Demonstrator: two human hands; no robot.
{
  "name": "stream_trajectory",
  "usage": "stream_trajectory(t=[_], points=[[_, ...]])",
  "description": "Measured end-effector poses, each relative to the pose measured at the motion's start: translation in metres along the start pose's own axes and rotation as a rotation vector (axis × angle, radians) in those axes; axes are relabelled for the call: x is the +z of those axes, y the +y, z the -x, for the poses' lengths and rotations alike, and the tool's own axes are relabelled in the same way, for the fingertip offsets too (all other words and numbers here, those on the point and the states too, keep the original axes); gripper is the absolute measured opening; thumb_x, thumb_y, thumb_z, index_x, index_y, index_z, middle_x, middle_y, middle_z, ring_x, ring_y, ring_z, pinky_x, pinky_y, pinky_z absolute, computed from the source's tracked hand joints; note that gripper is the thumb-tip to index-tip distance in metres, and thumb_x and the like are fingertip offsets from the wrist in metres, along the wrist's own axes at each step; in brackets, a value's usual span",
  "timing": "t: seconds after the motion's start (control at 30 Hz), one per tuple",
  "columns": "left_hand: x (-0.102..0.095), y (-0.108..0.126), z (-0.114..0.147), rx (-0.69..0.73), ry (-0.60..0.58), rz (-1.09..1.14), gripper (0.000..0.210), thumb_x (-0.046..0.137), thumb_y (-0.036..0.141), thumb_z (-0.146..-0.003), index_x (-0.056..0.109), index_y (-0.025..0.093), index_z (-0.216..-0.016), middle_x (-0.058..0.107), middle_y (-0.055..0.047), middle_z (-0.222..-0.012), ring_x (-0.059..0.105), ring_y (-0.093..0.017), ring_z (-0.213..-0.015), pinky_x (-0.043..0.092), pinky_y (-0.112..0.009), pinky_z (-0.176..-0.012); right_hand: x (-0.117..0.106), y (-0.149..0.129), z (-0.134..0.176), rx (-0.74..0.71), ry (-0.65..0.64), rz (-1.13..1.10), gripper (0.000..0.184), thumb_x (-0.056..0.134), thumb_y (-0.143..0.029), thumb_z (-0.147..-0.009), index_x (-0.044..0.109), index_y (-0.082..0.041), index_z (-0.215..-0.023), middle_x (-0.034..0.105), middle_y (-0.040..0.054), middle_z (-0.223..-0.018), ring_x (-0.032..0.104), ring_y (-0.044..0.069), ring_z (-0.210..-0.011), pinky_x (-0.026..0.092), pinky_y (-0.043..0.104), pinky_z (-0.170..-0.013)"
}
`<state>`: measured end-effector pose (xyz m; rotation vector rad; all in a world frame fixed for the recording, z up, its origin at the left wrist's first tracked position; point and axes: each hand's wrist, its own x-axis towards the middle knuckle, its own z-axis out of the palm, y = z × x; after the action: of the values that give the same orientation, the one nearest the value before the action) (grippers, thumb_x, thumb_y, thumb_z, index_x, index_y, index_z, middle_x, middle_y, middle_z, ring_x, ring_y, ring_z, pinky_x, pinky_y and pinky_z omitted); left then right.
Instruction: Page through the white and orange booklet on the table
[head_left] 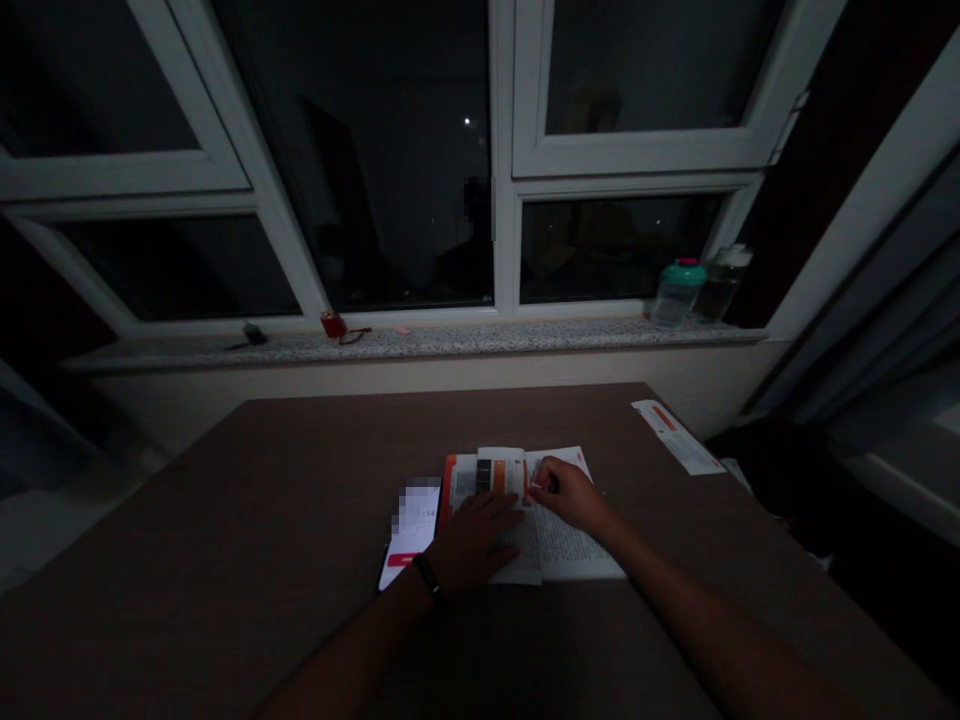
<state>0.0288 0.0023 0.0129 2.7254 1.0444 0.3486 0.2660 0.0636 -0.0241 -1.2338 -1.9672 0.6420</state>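
Note:
An open book (pixel 570 545) lies on the dark wooden table, with printed text on its right page. Over its upper left part is a paper sheet (pixel 501 466) with orange and black print. My left hand (pixel 480 540) rests flat on the left page, fingers spread, a dark band around the wrist. My right hand (pixel 562 490) is closed in a pinch near the sheet's right edge. A small white and reddish bit of paper shows at its fingertips; whether it is joined to the sheet I cannot tell. Left of the book lies a lit phone (pixel 412 530), close to my left wrist.
A torn-looking printed paper strip (pixel 679 438) lies at the table's (pixel 262 520) right edge. Beyond, the speckled windowsill (pixel 465 342) holds a green-lidded bottle (pixel 679 292), a clear bottle (pixel 724 285), a small red item (pixel 332 325) and a small dark item (pixel 253 334). The room is dim.

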Motion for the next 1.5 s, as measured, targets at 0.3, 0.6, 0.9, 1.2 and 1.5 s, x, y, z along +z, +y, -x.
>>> stream_trajectory(t=[0.3,0.6,0.9,1.2,1.5], points=[[-0.006,0.002,0.001,0.003,-0.01,0.025,0.048,0.062,0.032,-0.091,0.048,0.025,-0.136,0.047,-0.007,-0.146,0.042,-0.028,-0.133,0.035,-0.048,-0.108,-0.006,-0.012,0.007,-0.147,-0.139,0.002,0.013,0.068,-0.021,-0.078,0.055,-0.021,-0.077,0.058,-0.0025,-0.075,0.054,0.014,-0.068,0.038,0.024,-0.062],[-0.005,0.001,0.002,0.037,-0.003,0.079,0.048,0.062,0.028,-0.089,0.047,0.023,-0.134,0.049,-0.008,-0.144,0.04,-0.026,-0.136,0.034,-0.045,-0.111,-0.005,-0.011,0.006,-0.024,-0.005,0.043,0.012,0.066,-0.019,-0.078,0.054,-0.021,-0.078,0.057,-0.0024,-0.073,0.054,0.014,-0.066,0.036,0.024,-0.059],[-0.012,0.005,-0.002,0.073,-0.021,-0.012,0.034,0.061,0.029,-0.092,0.054,0.024,-0.125,0.058,-0.007,-0.129,0.051,-0.027,-0.12,0.042,-0.042,-0.097,-0.011,-0.021,0.01,-0.252,-0.223,-0.021,0.017,0.069,-0.017,-0.075,0.053,-0.021,-0.075,0.055,-0.0029,-0.074,0.051,0.014,-0.068,0.036,0.023,-0.062],[-0.004,0.0,0.0,0.064,0.003,-0.022,0.041,0.062,0.028,-0.092,0.051,0.025,-0.131,0.051,-0.007,-0.14,0.043,-0.027,-0.129,0.038,-0.044,-0.104,-0.002,-0.005,0.003,-0.07,0.005,0.017,0.02,0.066,-0.017,-0.077,0.048,-0.021,-0.071,0.052,-0.0033,-0.07,0.048,0.013,-0.063,0.034,0.023,-0.058],[0.001,-0.004,0.0,0.056,-0.001,0.022,0.046,0.06,0.027,-0.091,0.047,0.027,-0.136,0.047,-0.006,-0.145,0.04,-0.025,-0.135,0.034,-0.045,-0.109,-0.006,-0.013,0.005,-0.193,-0.097,-0.015,0.023,0.064,-0.01,-0.074,0.044,-0.021,-0.068,0.051,-0.0033,-0.071,0.049,0.014,-0.066,0.035,0.024,-0.061]])
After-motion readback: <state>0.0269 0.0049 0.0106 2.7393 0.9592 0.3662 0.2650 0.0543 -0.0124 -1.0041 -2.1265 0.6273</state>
